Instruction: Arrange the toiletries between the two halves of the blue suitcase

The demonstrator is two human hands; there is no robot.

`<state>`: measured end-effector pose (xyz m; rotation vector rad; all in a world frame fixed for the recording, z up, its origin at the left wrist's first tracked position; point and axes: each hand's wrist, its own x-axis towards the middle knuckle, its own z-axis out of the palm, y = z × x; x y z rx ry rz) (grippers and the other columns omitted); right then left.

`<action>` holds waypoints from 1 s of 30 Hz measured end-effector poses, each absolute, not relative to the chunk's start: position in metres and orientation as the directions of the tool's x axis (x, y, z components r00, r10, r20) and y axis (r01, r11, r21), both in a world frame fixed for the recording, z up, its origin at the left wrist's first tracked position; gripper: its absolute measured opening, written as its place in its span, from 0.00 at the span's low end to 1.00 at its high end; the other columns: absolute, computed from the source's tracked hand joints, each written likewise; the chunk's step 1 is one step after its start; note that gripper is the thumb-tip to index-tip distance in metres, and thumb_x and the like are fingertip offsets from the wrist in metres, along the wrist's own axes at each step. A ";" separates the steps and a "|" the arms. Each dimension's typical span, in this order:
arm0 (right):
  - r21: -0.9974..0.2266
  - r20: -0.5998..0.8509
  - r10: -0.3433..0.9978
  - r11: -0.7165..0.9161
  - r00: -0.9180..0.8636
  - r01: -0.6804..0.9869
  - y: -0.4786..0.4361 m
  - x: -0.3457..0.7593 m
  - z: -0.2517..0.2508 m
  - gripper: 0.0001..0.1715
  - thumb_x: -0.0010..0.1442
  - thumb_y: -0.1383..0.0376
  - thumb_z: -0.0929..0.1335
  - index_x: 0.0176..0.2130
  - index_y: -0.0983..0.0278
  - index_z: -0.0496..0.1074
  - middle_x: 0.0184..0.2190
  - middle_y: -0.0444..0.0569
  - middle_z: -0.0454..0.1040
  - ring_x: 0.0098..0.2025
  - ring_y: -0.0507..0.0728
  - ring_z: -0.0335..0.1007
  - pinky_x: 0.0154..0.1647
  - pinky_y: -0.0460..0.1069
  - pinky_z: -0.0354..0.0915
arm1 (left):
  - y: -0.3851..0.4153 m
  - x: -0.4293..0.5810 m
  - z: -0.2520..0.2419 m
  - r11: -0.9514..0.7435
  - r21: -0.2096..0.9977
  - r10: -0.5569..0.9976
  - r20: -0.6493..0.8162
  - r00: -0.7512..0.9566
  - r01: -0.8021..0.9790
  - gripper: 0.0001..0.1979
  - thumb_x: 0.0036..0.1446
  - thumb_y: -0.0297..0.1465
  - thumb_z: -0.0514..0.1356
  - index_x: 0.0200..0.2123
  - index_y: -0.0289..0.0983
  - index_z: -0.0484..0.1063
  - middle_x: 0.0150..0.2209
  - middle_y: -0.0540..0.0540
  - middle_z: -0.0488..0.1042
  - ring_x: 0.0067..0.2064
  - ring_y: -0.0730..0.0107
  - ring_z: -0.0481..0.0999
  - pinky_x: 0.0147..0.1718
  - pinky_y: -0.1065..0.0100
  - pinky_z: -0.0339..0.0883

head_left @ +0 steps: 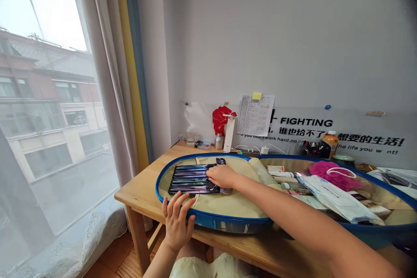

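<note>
An open blue-rimmed case (228, 221) with a beige lining lies on a wooden desk (143, 189). My left hand (177, 221) grips the near rim of its lid half, fingers curled over the edge. My right hand (222, 176) reaches across and rests, fingers bent, on the right end of a dark tray of slim pen-like pieces (193, 179) lying in the lid. Whether the fingers pinch anything there is hidden.
The case's right half holds a white pouch (339, 202), a pink puff (325, 169), tubes and small boxes. Along the wall stand a bottle (329, 142), a small jar (218, 141), a paper sheet (255, 115) and cables. Window and curtains are at left.
</note>
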<state>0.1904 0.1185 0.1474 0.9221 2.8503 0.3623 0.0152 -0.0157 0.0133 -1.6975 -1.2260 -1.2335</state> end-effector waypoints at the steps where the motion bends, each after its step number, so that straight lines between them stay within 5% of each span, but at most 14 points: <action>1: 0.258 -0.047 0.612 0.771 -0.789 0.582 0.120 0.188 0.145 0.16 0.65 0.58 0.62 0.47 0.66 0.69 0.45 0.50 0.72 0.45 0.53 0.69 0.46 0.54 0.67 | -0.015 0.015 0.012 -0.310 -0.003 0.293 0.951 0.098 0.951 0.17 0.62 0.33 0.48 0.48 0.40 0.72 0.48 0.42 0.73 0.59 0.60 0.63 0.65 0.52 0.37; 11: 0.099 -0.072 0.735 0.678 -0.674 0.729 0.119 0.184 0.135 0.18 0.63 0.56 0.65 0.47 0.65 0.70 0.45 0.50 0.72 0.45 0.54 0.70 0.47 0.55 0.69 | -0.017 0.013 0.011 -0.298 -0.002 0.318 0.942 0.102 0.954 0.16 0.62 0.34 0.49 0.47 0.41 0.72 0.48 0.42 0.73 0.58 0.59 0.64 0.65 0.52 0.37; 16: -0.018 0.032 0.778 0.628 -0.628 0.778 0.128 0.207 0.164 0.20 0.64 0.55 0.64 0.49 0.65 0.69 0.44 0.49 0.73 0.43 0.53 0.70 0.45 0.54 0.69 | -0.016 0.011 0.008 -0.310 0.023 0.324 0.942 0.083 0.951 0.16 0.61 0.35 0.49 0.48 0.42 0.72 0.48 0.42 0.73 0.58 0.59 0.64 0.65 0.52 0.37; 23: -0.033 0.160 0.949 0.279 -0.270 0.960 0.159 0.368 0.214 0.19 0.64 0.55 0.64 0.47 0.66 0.69 0.42 0.49 0.72 0.41 0.52 0.70 0.42 0.52 0.70 | -0.014 0.010 0.007 -0.307 -0.015 0.291 0.950 0.109 0.952 0.15 0.61 0.34 0.50 0.47 0.41 0.71 0.48 0.42 0.73 0.57 0.59 0.64 0.65 0.52 0.37; 30: -0.039 0.220 0.971 0.100 -0.090 0.994 0.133 0.516 0.173 0.22 0.58 0.48 0.67 0.39 0.64 0.72 0.34 0.49 0.73 0.35 0.52 0.70 0.36 0.51 0.69 | -0.015 0.012 0.011 -0.323 0.005 0.288 0.953 0.094 0.946 0.15 0.62 0.34 0.49 0.46 0.41 0.71 0.47 0.42 0.73 0.56 0.59 0.65 0.64 0.51 0.38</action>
